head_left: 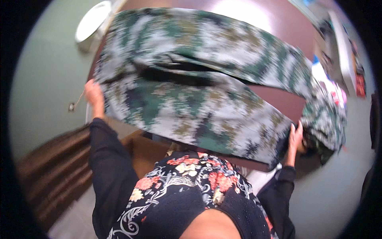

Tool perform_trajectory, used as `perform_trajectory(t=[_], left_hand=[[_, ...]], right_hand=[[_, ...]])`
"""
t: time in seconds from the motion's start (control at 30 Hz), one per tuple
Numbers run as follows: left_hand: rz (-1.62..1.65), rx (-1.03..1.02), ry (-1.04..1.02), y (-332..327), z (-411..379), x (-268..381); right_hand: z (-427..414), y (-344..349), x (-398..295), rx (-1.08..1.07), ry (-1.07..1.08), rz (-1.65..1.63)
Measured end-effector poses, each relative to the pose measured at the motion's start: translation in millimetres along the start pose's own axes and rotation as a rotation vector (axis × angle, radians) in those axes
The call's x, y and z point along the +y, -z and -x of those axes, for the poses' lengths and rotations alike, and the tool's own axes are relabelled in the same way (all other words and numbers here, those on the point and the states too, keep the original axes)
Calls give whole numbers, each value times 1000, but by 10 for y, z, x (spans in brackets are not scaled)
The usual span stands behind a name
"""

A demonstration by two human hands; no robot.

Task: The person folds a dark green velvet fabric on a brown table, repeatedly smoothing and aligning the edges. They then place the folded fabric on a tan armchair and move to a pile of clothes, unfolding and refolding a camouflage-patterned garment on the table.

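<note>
A pair of camouflage trousers (179,119) in green, white and tan stretches across the table before me. The legs run to the right, with dark folds near where they meet. At the left end, my left hand (95,94) is closed on the fabric's edge. My right hand (295,137) grips the end of the nearer leg; some fingers are hidden by cloth. Just beyond it, a crumpled camouflage cloth bundle (323,122) hangs at the table's right side. The farther leg reaches up to this bundle, and I cannot tell whether they are joined.
The maroon tabletop (277,100) lies under the trousers and reflects bright light at the far side. A white round container (92,25) stands at the upper left. Brown ribbed material (59,170) lies at lower left. Pink and white items (334,89) sit beyond the right edge.
</note>
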State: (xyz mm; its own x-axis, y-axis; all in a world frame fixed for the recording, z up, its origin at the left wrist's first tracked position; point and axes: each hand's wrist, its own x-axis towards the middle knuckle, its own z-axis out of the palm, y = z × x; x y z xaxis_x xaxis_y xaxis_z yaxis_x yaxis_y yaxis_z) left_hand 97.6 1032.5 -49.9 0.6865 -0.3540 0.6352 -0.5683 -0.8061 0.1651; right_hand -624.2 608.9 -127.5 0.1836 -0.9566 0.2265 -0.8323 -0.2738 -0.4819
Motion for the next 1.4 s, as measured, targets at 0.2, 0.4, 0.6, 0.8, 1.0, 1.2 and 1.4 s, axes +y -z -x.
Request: perform_trajectory(t=[0.2, 0.4, 0.6, 0.8, 1.0, 1.2, 1.4], left_hand=[[-284, -154, 122, -11, -311, 672], [343, -171, -443, 22, 605, 2495], [147, -371, -221, -169, 1142, 3071], [-51, -308, -228, -238, 1148, 2996], [-71, -307, -221, -332, 1131, 2911], [-118, -309, -239, -412, 1152, 2873], [-109, -336, -238, -372, 1195, 2845]], right_hand=[[111, 12, 202, 1, -260, -250], [250, 44, 507, 33, -611, -882], [324, 240, 303, 213, -479, -637], [282, 189, 98, 372, -320, -382], [297, 126, 45, 387, -336, -295], [303, 150, 55, 362, -362, -243], [255, 99, 127, 289, -360, -107]])
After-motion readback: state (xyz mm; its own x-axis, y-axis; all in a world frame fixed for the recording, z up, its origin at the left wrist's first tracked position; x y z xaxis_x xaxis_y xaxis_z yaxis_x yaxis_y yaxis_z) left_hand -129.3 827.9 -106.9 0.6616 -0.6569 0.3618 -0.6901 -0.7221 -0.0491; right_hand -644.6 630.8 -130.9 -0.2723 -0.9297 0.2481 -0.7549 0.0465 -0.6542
